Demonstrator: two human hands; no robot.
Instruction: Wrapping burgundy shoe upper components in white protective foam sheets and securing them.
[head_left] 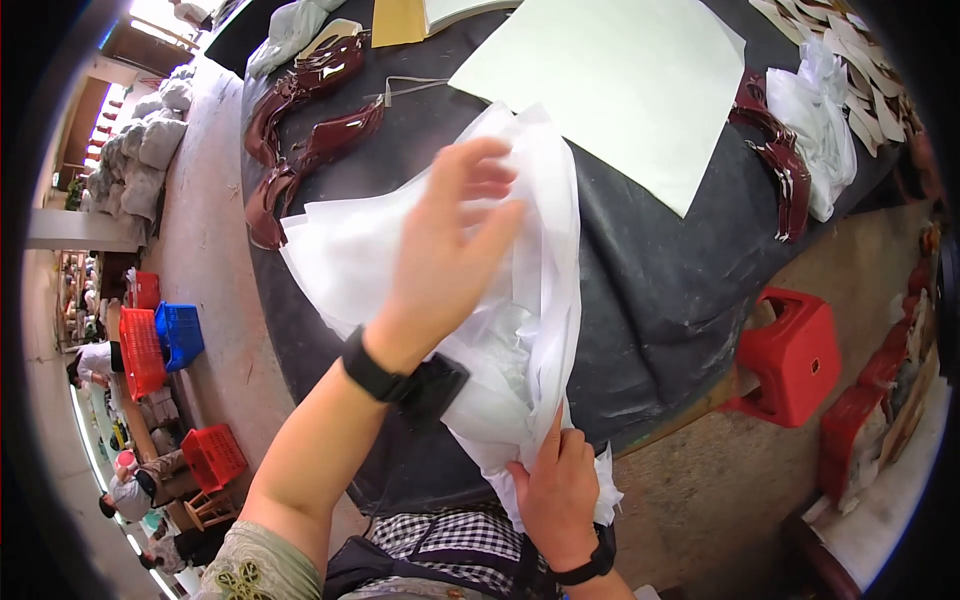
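White tissue paper [350,250] lies in loose, folded layers on the dark table cover in front of me. Its near end narrows towards my body. My right hand [562,490] grips that narrow end, thumb and fingers closed on the paper. Over the middle of the layers is my left hand [450,245], slightly blurred, its fingers curved and apart from the thumb, holding nothing. Whether it touches the paper I cannot tell. Something pale and crinkled [510,345] shows within the folds; what it is stays unclear.
A stack of large white sheets [610,90] lies farther back. Glossy dark red curved pieces [320,150] sit at the left, with more [785,180] beside a plastic bag [815,130] at right. A red stool [795,355] stands off the table's right edge; crates [213,457] and people are leftward.
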